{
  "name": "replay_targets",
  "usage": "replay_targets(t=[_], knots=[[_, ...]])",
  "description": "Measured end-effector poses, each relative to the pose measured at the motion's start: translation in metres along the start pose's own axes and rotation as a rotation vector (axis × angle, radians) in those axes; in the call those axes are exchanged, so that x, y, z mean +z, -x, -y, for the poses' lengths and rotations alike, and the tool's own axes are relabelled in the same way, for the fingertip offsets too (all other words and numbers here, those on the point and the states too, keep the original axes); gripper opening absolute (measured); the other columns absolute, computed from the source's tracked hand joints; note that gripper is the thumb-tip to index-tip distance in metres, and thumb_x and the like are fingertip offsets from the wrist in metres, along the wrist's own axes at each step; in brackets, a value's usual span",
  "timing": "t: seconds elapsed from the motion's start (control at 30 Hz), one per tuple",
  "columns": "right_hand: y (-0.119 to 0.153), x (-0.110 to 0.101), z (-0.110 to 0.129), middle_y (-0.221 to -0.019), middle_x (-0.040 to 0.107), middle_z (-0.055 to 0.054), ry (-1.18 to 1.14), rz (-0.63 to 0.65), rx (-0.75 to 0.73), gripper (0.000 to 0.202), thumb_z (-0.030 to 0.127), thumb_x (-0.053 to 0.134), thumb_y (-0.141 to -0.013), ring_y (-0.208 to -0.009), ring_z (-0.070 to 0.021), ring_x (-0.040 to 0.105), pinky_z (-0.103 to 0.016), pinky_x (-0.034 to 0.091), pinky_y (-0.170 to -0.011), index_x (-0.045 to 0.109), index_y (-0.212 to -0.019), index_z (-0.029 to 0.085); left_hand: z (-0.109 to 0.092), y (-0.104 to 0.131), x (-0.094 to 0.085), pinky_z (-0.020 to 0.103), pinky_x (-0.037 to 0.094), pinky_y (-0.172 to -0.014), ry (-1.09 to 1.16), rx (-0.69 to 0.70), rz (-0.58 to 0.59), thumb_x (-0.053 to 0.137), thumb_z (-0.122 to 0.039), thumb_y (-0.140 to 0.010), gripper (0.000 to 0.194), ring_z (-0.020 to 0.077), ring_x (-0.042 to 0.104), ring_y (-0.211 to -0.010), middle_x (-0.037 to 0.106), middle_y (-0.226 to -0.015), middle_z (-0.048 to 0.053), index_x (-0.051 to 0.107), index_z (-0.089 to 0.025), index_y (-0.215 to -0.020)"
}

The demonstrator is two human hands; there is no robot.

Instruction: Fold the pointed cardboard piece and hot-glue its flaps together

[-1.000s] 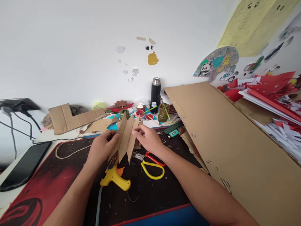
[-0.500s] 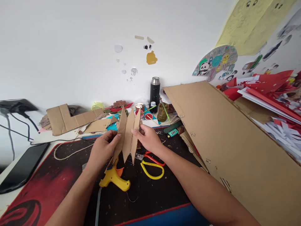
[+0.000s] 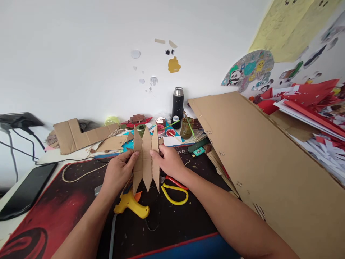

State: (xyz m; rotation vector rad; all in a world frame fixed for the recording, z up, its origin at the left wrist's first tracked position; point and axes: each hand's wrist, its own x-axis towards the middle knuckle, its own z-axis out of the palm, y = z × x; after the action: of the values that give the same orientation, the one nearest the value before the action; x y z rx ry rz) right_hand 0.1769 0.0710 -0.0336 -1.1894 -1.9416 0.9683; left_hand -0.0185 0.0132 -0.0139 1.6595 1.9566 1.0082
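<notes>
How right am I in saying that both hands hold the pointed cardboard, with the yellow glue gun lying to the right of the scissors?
Not quite: the yellow glue gun lies to the left of the scissors, as the head view shows. The left hand and right hand do hold the pointed cardboard.

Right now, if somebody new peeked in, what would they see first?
Probably the spiky cardboard, held mid-picture between the left hand and the right hand. Next, perhaps, the yellow glue gun on the mat below, and the big board filling the right side.
</notes>
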Motion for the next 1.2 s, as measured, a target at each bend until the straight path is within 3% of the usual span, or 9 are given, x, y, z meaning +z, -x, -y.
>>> replay_targets(t=[0.17,0.4,0.63,0.8,0.93,1.03,1.2], knots=[[-0.001,0.000,-0.001,-0.063,0.045,0.006,-0.001,-0.005,-0.005,0.046,0.044,0.066,-0.102,-0.061,-0.0141,0.041,-0.030,0.024,-0.059,0.039,-0.070,0.024,0.001,0.001,0.002,0.032,0.049,-0.066,-0.007,0.015,0.048,0.052,-0.064,-0.092,0.045,0.0259,0.069,-0.074,0.078,-0.076,0.004,0.067,-0.025,-0.075],[0.001,0.005,-0.003,-0.068,0.054,0.004,-0.062,0.074,-0.027,0.040,0.046,0.066,-0.101,-0.063,-0.0150,0.049,-0.028,0.029,-0.059,0.047,-0.074,0.023,-0.006,0.005,0.001,0.032,0.047,-0.064,-0.103,-0.008,-0.101,0.048,-0.058,-0.093,0.041,0.0274,0.071,-0.073,0.081,-0.076,0.004,0.071,-0.025,-0.084],[0.002,0.008,-0.001,-0.063,0.052,0.003,0.172,0.029,-0.013,0.041,0.040,0.066,-0.102,-0.060,-0.0155,0.044,-0.031,0.024,-0.059,0.047,-0.069,0.023,0.001,0.003,0.008,0.036,0.052,-0.070,-0.305,0.075,0.075,0.041,-0.056,-0.094,0.036,0.0329,0.076,-0.085,0.082,-0.090,0.012,0.061,-0.026,-0.092],[0.002,0.011,-0.001,-0.067,0.059,0.000,0.317,0.020,-0.034,0.034,0.039,0.066,-0.103,-0.063,-0.0174,0.048,-0.033,0.022,-0.061,0.056,-0.075,0.023,-0.001,0.004,0.015,0.038,0.046,-0.064,-0.465,0.085,0.082,0.036,-0.044,-0.097,0.028,0.0350,0.074,-0.077,0.075,-0.077,0.012,0.057,-0.025,-0.092],[0.004,0.014,0.001,-0.076,0.069,-0.006,0.414,0.025,-0.033,0.026,0.038,0.063,-0.106,-0.070,-0.0215,0.061,-0.034,0.027,-0.063,0.066,-0.087,0.021,-0.011,0.008,0.022,0.037,0.041,-0.059,-0.595,0.095,0.100,0.038,-0.032,-0.097,0.026,0.0354,0.074,-0.074,0.075,-0.086,0.017,0.062,-0.022,-0.092],[0.005,0.014,0.005,-0.085,0.076,-0.011,0.463,0.045,-0.011,0.025,0.039,0.060,-0.108,-0.077,-0.0268,0.069,-0.035,0.034,-0.066,0.071,-0.097,0.019,-0.018,0.013,0.030,0.039,0.042,-0.060,-0.675,0.122,0.105,0.039,-0.027,-0.098,0.030,0.0362,0.073,-0.073,0.075,-0.099,0.024,0.065,-0.019,-0.086],[0.006,0.013,0.008,-0.091,0.079,-0.014,0.507,0.067,0.026,0.026,0.039,0.055,-0.110,-0.081,-0.0293,0.072,-0.035,0.037,-0.066,0.071,-0.105,0.018,-0.020,0.016,0.038,0.042,0.048,-0.065,-0.679,0.117,0.075,0.036,-0.029,-0.104,0.036,0.0382,0.074,-0.072,0.074,-0.093,0.025,0.066,-0.017,-0.089]])
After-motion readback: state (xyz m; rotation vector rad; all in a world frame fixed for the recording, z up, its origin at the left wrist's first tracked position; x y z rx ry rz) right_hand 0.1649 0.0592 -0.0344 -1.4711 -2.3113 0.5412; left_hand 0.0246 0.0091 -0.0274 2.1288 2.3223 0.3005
